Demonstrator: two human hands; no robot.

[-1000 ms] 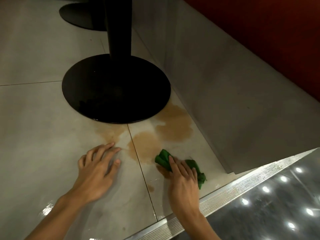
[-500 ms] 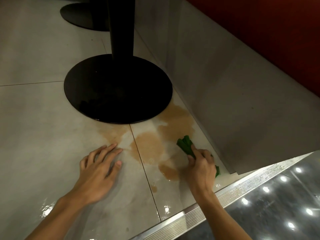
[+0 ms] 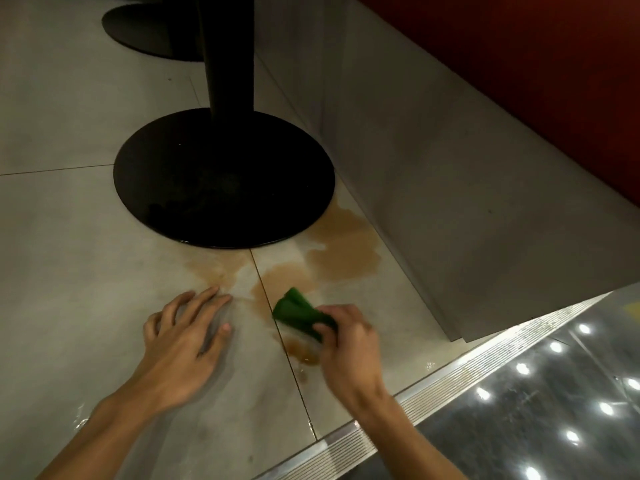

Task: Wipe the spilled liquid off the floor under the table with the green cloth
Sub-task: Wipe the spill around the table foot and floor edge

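A brown spilled liquid [image 3: 341,251] spreads over the pale floor tiles beside the round black table base [image 3: 221,178]. My right hand [image 3: 346,341] grips the bunched green cloth [image 3: 298,308] and holds it down on the near edge of the spill, just right of the tile joint. A small brown puddle [image 3: 303,351] lies under and beside that hand. My left hand [image 3: 187,334] rests flat on the floor to the left of the cloth, fingers spread, holding nothing.
A grey wall panel [image 3: 450,174] rises along the right of the spill, with red above it. A ribbed metal step edge [image 3: 433,379] and a glossy dark floor [image 3: 554,393] run at the lower right. A second black base [image 3: 152,29] stands farther back.
My right hand has swept the green cloth from the right side by the wall back leftwards towards the tile joint. My left hand has stayed pressed on the floor.
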